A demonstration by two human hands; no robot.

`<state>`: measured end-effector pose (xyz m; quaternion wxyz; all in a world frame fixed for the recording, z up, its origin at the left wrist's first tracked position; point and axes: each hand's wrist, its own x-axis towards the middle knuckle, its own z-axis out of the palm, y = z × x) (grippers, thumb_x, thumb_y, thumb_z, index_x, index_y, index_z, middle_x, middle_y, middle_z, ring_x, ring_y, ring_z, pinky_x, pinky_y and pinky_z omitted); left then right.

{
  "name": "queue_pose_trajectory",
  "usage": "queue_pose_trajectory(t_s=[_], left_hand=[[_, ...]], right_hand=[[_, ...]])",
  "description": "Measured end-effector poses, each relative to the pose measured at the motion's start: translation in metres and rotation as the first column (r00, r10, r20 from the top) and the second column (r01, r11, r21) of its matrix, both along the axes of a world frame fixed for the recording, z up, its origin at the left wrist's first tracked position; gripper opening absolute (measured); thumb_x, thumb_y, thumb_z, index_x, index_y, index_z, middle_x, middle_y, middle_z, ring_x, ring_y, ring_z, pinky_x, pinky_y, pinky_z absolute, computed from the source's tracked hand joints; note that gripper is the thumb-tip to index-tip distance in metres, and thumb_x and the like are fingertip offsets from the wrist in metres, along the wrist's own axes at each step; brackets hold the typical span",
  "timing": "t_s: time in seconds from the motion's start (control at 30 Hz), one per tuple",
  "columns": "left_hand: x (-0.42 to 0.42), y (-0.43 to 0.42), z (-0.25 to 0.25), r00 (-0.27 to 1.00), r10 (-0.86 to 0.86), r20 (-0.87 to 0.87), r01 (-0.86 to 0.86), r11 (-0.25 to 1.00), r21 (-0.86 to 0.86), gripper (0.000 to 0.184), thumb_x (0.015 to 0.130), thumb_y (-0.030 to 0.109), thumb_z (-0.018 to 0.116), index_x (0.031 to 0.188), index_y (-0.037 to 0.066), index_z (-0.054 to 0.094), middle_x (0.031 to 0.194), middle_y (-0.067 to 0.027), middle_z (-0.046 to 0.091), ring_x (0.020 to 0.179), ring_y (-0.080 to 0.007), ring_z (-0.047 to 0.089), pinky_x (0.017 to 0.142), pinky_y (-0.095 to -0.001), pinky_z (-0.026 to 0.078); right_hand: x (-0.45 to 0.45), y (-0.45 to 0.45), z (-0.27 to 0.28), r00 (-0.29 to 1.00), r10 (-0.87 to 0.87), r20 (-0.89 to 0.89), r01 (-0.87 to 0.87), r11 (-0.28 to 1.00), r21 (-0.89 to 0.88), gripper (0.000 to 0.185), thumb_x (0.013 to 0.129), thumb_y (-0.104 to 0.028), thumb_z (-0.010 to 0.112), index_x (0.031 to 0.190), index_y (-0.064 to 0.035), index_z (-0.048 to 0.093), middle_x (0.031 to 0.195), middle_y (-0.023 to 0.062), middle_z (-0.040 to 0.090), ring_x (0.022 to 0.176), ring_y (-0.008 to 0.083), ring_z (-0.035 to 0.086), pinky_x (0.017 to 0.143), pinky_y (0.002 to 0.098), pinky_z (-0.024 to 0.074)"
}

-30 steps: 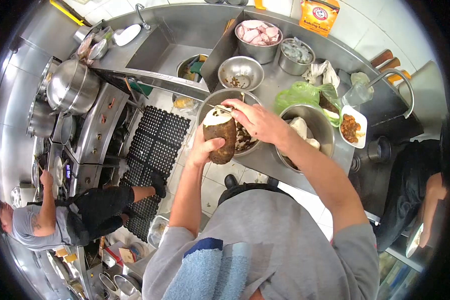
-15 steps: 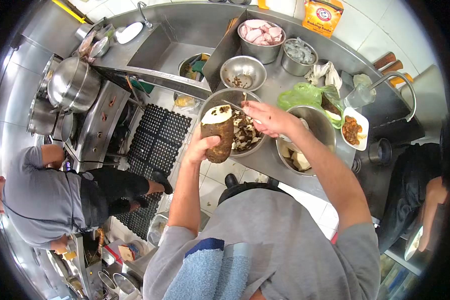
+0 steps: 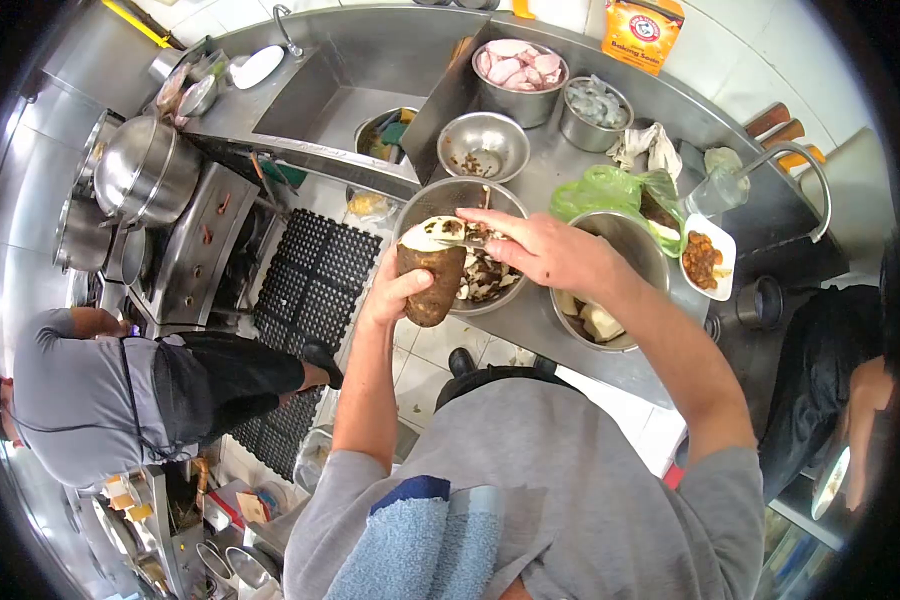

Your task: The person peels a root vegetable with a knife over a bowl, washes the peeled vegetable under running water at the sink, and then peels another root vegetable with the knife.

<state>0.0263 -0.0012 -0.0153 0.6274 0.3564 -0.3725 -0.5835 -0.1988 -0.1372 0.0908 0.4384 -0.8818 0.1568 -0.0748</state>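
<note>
My left hand (image 3: pixel 394 292) is wrapped round a thick brown root vegetable (image 3: pixel 431 284), held upright. Its top end is peeled to pale flesh with dark spots left on it. My right hand (image 3: pixel 550 250) grips a small knife (image 3: pixel 458 243), whose blade lies against the peeled end; the handle is mostly hidden by my fingers. Below both hands a large metal bowl (image 3: pixel 407 208) holds brown peelings and pale scraps. To the right, partly under my right forearm, another deep metal bowl (image 3: pixel 647 250) contains peeled pale chunks (image 3: pixel 600 322).
Along the counter stand a small bowl (image 3: pixel 515 150), a pot of raw meat (image 3: pixel 520 105), a pot of greyish pieces (image 3: pixel 597 125), a green bag (image 3: pixel 600 190) and a white dish (image 3: pixel 722 280). A co-worker (image 3: pixel 100 400) stands left; another person's arm (image 3: pixel 865 430) shows right.
My right hand has brought the knife down and left onto the root's peeled end, fingers now stretched over it. The co-worker at left has shifted posture.
</note>
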Motion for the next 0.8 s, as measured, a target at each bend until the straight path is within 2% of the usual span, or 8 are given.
queue_pose_trajectory(t_s=[0.3,0.4,0.5,0.53,0.6,0.63,0.73,0.8], left_hand=[[-0.008,0.002,0.011,0.984,0.073,0.162,-0.067,0.997,-0.043,0.083,0.068,0.029,0.086,0.135,-0.003,0.049,0.126,-0.0104,0.061,0.115,-0.0193,0.059,0.103,-0.0341,0.044],[-0.011,0.001,0.013,0.979,0.121,0.165,-0.114,0.992,-0.054,0.081,0.068,0.030,0.085,0.134,-0.003,0.050,0.124,-0.0103,0.062,0.113,-0.0186,0.059,0.101,-0.0334,0.045],[-0.015,-0.001,0.006,0.979,0.177,0.101,-0.169,0.982,-0.085,0.080,0.070,0.031,0.084,0.134,-0.003,0.050,0.123,-0.0108,0.062,0.111,-0.0195,0.060,0.099,-0.0338,0.046],[-0.014,-0.001,0.003,0.984,0.169,0.065,-0.164,0.984,-0.070,0.080,0.070,0.031,0.084,0.133,-0.003,0.049,0.123,-0.0109,0.062,0.111,-0.0196,0.060,0.099,-0.0338,0.046],[-0.013,-0.002,0.000,0.989,0.150,-0.009,-0.150,0.988,-0.041,0.079,0.071,0.031,0.083,0.133,-0.003,0.049,0.122,-0.0109,0.062,0.110,-0.0199,0.060,0.098,-0.0338,0.046],[-0.011,-0.001,0.002,0.990,0.140,0.022,-0.138,0.989,-0.050,0.079,0.071,0.033,0.082,0.133,-0.003,0.049,0.122,-0.0108,0.062,0.111,-0.0195,0.060,0.098,-0.0336,0.047],[0.001,-0.001,-0.006,0.991,0.100,0.083,-0.092,0.991,-0.096,0.082,0.070,0.037,0.083,0.133,-0.003,0.049,0.123,-0.0109,0.061,0.112,-0.0192,0.059,0.098,-0.0335,0.047],[0.004,0.001,-0.011,0.998,0.049,0.036,-0.045,0.994,-0.096,0.089,0.067,0.042,0.084,0.134,-0.003,0.047,0.123,-0.0135,0.061,0.109,-0.0231,0.061,0.094,-0.0360,0.050]], right_hand=[[0.016,0.014,-0.018,0.996,-0.084,0.033,0.087,0.990,-0.107,0.040,0.100,-0.019,0.045,0.140,-0.0125,0.047,0.114,0.0247,0.065,0.095,0.0444,0.063,0.083,0.0530,0.0465],[0.025,0.015,-0.022,0.989,-0.106,0.100,0.111,0.993,-0.044,0.037,0.101,-0.021,0.045,0.137,-0.0112,0.049,0.109,0.0224,0.067,0.093,0.0419,0.064,0.086,0.0498,0.0480],[0.043,0.008,-0.048,0.891,-0.117,0.439,0.126,0.992,0.008,0.035,0.104,-0.030,0.046,0.137,-0.0168,0.047,0.080,0.0159,0.067,0.066,0.0340,0.065,0.061,0.0431,0.0511],[0.041,0.006,-0.046,0.933,-0.163,0.319,0.044,0.936,0.351,0.037,0.105,-0.033,0.044,0.138,-0.0169,0.045,0.074,0.0109,0.059,0.059,0.0259,0.056,0.054,0.0370,0.0461],[0.031,0.001,-0.034,0.992,-0.111,0.061,0.000,0.476,0.879,0.042,0.106,-0.039,0.042,0.141,-0.0170,0.043,0.061,0.0008,0.042,0.043,0.0097,0.039,0.040,0.0249,0.0361],[0.033,0.008,-0.027,0.986,-0.164,0.024,0.041,0.384,0.922,0.044,0.106,-0.044,0.041,0.143,-0.0198,0.041,0.059,-0.0076,0.030,0.040,0.0018,0.024,0.035,0.0185,0.0203],[0.031,0.004,-0.024,0.989,-0.146,-0.020,0.062,0.285,0.957,0.044,0.105,-0.045,0.042,0.142,-0.0204,0.042,0.059,-0.0066,0.031,0.039,0.0036,0.027,0.034,0.0199,0.0242],[0.028,-0.003,-0.029,0.986,-0.156,-0.055,0.117,0.425,0.898,0.045,0.106,-0.043,0.042,0.143,-0.0179,0.041,0.060,-0.0065,0.033,0.041,0.0032,0.028,0.035,0.0198,0.0238]])
